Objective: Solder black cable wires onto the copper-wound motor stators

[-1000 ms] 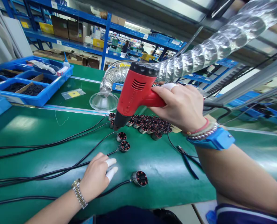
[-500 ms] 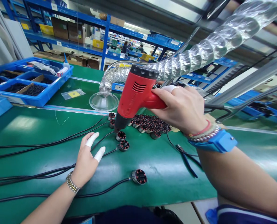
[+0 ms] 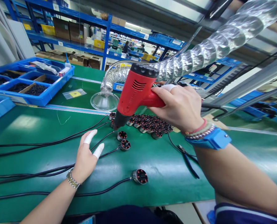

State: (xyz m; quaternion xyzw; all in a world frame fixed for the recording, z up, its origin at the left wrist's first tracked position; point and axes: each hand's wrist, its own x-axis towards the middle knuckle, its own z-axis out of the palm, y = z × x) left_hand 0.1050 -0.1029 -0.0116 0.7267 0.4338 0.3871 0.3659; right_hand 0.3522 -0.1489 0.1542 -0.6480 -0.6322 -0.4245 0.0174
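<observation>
My right hand (image 3: 177, 104) grips the handle of a red heat gun (image 3: 135, 91). The gun's black nozzle points down at the place where a black cable (image 3: 102, 140) meets a small round metal part (image 3: 122, 135) with a black and red face. My left hand (image 3: 87, 155), with white covers on thumb and forefinger, hovers by that cable, fingers apart and nothing visible between them. A second cabled round part (image 3: 125, 145) sits just nearer to me, and another one (image 3: 140, 176) lies close to the front edge. Two more are partly behind the nozzle.
Many similar round parts (image 3: 150, 124) are clustered beyond the gun. Pliers (image 3: 189, 161) lie right of centre. A clear extraction hood (image 3: 104, 101) on a silver duct (image 3: 199, 51) stands at the back. Blue divided trays (image 3: 43, 99) of black pieces are at the left.
My right hand and the heat gun have shifted very slightly left, the nozzle staying near the same cable joint. The left hand stays almost in place, fingers still apart.
</observation>
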